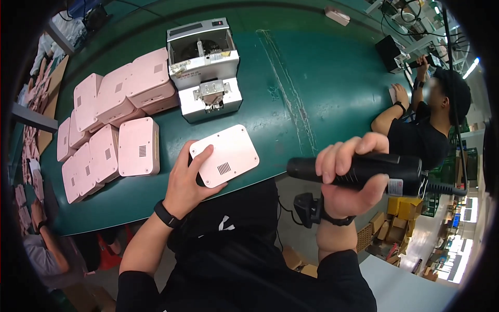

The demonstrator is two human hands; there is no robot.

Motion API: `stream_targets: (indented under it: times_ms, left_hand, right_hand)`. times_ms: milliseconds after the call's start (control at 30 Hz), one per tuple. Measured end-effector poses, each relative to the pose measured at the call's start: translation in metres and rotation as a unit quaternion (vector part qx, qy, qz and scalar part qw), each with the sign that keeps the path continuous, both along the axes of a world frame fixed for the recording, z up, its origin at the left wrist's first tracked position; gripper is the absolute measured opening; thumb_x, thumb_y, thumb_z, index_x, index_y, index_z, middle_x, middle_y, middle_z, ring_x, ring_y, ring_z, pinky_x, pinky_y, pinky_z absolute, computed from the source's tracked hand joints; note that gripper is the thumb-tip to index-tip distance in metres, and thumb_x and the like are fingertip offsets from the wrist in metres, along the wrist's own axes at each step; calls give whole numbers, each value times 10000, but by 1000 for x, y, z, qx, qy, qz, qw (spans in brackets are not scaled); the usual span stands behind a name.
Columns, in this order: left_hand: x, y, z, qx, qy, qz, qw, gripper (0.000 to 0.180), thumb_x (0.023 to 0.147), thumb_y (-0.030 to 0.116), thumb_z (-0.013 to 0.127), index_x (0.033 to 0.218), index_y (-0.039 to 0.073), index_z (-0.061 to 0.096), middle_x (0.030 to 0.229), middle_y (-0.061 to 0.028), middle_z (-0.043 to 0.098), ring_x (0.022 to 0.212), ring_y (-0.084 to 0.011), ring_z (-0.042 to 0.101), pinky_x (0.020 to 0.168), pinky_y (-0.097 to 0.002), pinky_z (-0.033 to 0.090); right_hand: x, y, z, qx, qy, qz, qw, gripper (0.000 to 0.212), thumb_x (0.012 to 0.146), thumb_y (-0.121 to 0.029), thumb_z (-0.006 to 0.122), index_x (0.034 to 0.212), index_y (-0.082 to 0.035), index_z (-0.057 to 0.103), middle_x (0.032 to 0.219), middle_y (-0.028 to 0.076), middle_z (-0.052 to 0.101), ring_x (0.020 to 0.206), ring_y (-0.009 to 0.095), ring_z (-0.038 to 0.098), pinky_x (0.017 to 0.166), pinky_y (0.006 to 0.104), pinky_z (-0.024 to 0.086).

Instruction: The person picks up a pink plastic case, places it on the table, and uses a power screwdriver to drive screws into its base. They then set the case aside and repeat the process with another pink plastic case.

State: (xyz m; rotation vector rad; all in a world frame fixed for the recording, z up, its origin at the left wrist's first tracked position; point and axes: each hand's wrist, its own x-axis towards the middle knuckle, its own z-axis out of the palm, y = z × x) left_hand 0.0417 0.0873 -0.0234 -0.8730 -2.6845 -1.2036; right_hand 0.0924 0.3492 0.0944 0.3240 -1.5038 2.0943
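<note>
My left hand (183, 179) grips the left and near edges of a pale pink plastic housing (231, 151) on the green tabletop near its front edge. The housing shows screw holes at its corners and a small slotted vent. Up at the right, my right hand (351, 174) is wrapped round a black electric screwdriver (405, 167), held roughly level with its tip pointing left and its cable trailing right. The tip stays apart from the housing. Beyond the housing stands a grey-and-white screw feeder (205, 73) with a clear window and a metal outlet on its near side.
Stacks of similar pink housings (112, 99) crowd the left of the green table (332, 104). A co-worker (423, 114) sits at the right edge, and another person's arm (49, 239) shows at far left. A small pinkish box (338, 15) lies at the far edge. Cardboard boxes (395, 229) stand lower right.
</note>
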Motion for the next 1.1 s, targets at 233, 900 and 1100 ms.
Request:
stream_targets:
  times_ms: [233, 900, 1100]
  left_hand:
    - [0, -2, -4, 10, -2, -3, 1000, 830, 568, 155, 914, 1319, 105, 563, 1290, -200, 476, 1091, -392, 579, 895, -434, 521]
    - [-3, -6, -5, 18, -9, 9, 1000, 817, 569, 145, 909, 1315, 130, 575, 1318, -213, 464, 1115, -411, 569, 907, -432, 523]
    - [-6, 4, 12, 55, -82, 3, 995, 766, 645, 234, 891, 1323, 102, 560, 1281, -211, 530, 1093, -359, 606, 908, -422, 529]
  right_hand:
    - [-20, -21, -10, 21, -61, 34, 997, 446, 902, -433, 646, 1052, -83, 414, 715, 54, 518, 525, 149, 503, 541, 324, 454]
    - [-33, -37, -24, 80, -122, 104, 984, 464, 868, -400, 695, 1028, -71, 411, 698, 68, 533, 518, 154, 493, 506, 315, 440]
    - [-31, -4, 26, -78, 10, 79, 994, 443, 893, -402, 679, 1025, -67, 421, 692, 57, 538, 486, 153, 500, 474, 319, 427]
